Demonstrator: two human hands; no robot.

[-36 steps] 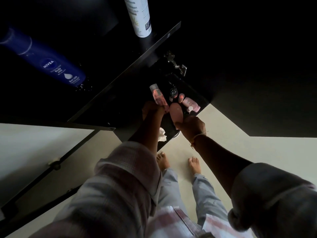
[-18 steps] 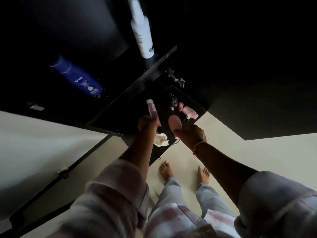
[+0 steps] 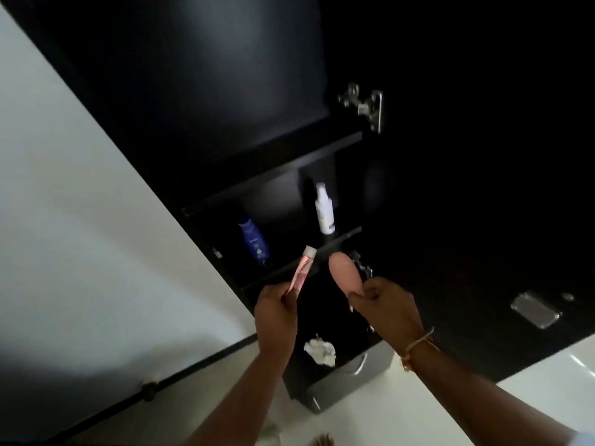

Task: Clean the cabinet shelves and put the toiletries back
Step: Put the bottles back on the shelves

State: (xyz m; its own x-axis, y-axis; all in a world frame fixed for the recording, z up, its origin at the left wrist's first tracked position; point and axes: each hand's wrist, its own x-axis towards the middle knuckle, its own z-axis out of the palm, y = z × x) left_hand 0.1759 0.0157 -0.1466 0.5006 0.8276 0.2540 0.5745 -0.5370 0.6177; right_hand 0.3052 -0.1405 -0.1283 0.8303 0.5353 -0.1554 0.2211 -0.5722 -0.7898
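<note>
My left hand [image 3: 275, 312] grips the bottom of a slim pink tube with a white cap [image 3: 302, 268], tilted up toward the black cabinet. My right hand [image 3: 384, 305] holds a rounded pink bottle [image 3: 344, 273] by its lower end, raised in front of the middle shelf edge [image 3: 341, 238]. On that shelf stand a blue lotion bottle [image 3: 254, 241] at the left and a white spray bottle [image 3: 324, 209] at the right. A crumpled white tissue [image 3: 319, 349] lies on the lower shelf, between my forearms.
The open black cabinet door [image 3: 483, 188] stands on the right, with metal hinges [image 3: 365, 106] and a metal plate [image 3: 536, 309]. A white wall [image 3: 64, 220] runs along the left. A silver handle [image 3: 360, 365] sits below the cabinet. The upper shelf space is dark.
Both hands lifted the pink tube and the pink bottle off the lower shelf, up to the middle shelf's level. The camera tilted upward, so the cabinet's upper part now shows.
</note>
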